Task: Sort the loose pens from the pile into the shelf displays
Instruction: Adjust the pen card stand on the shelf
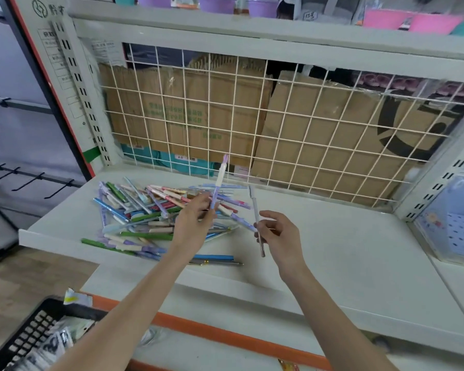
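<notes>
My left hand (194, 222) pinches one lilac-and-white pen (218, 184) upright above the pile of pens (145, 215); my right hand (277, 234) pinches one slim pale pen (256, 210), held near-vertical just right of the pile. The pile, too tangled to count, lies on the white shelf (346, 245) before a wire grid (279, 124).

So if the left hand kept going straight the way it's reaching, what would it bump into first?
Probably the pile of pens just beyond the left hand, which already holds a purple pen; depth is hard to judge.
</notes>
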